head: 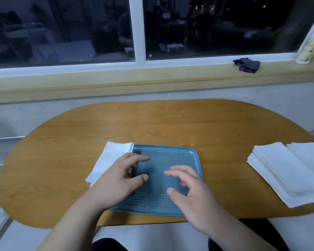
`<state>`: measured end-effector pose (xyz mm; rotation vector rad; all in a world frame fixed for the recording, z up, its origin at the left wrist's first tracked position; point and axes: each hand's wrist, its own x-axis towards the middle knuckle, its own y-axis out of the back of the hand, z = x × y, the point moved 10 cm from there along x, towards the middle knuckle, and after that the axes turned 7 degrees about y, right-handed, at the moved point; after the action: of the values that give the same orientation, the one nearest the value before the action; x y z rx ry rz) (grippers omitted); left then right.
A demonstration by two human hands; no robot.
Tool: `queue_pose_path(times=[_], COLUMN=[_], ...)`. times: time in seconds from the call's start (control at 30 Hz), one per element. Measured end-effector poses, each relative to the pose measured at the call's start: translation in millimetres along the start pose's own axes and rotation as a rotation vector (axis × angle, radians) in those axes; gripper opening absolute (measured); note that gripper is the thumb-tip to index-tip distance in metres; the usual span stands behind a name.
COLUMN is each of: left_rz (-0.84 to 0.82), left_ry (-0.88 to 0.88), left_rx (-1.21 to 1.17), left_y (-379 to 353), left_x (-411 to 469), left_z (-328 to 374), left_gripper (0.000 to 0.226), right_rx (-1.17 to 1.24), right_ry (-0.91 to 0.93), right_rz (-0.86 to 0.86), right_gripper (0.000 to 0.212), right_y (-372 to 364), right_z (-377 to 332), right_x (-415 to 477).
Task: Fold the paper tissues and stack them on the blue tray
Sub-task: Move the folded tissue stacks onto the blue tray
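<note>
Left hand (120, 180) — fingers loosely spread, nothing gripped — is held over the left half of the blue tray (170, 156); contact cannot be told. Right hand (192, 194) is held over the right half, fingers apart, nothing gripped. Both forearms are extended from the tray's near side. Counted on the worktop (62, 142): one tray; one folded tissue (111, 160) lapping its left edge; one tissue pile (286, 171) well to its right — sheets uncountable.
</note>
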<state>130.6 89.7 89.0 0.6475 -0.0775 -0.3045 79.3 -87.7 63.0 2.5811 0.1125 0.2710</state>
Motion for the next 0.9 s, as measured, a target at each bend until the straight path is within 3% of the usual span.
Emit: queue_pose_path(times=[0.17,0.47,0.57,0.67,0.77,0.9], left_rz=[-0.144,-0.484,-0.522,-0.529,-0.513,-0.493], left_ry=[-0.041,0.087,0.159,0.209,0.236,0.263], left_rx=[-0.006,-0.125,-0.157,-0.168,-0.176,-0.203], left_y=[-88.8,-240.4,-272.8,-297.1,-309.6,-312.8], left_x=[16.9,36.0,47.0,58.6,65.9,65.4], left_z=[53.0,120.9,133.9,141.9,143.5,140.3], left_gripper=[0.037,0.056,0.073,0.087,0.088,0.084], right_rx=[0.023,-0.162,-0.331,-0.493,-0.626,-0.731], right_ry=[-0.093,-0.227,-0.267,-0.309,-0.310,-0.318], right_rz=[0.169,0.470,0.414,0.254,0.068,-0.048], right_gripper=[0.032,0.030,0.026,0.035,0.042,0.037], right_y=[92.3,241.8,268.3,272.5,262.6,252.4], right_z=[26.4,74.6,90.6,106.0,122.1,139.9], right_x=[-55.3,-122.4,-115.7,-92.7,-67.0,-51.7])
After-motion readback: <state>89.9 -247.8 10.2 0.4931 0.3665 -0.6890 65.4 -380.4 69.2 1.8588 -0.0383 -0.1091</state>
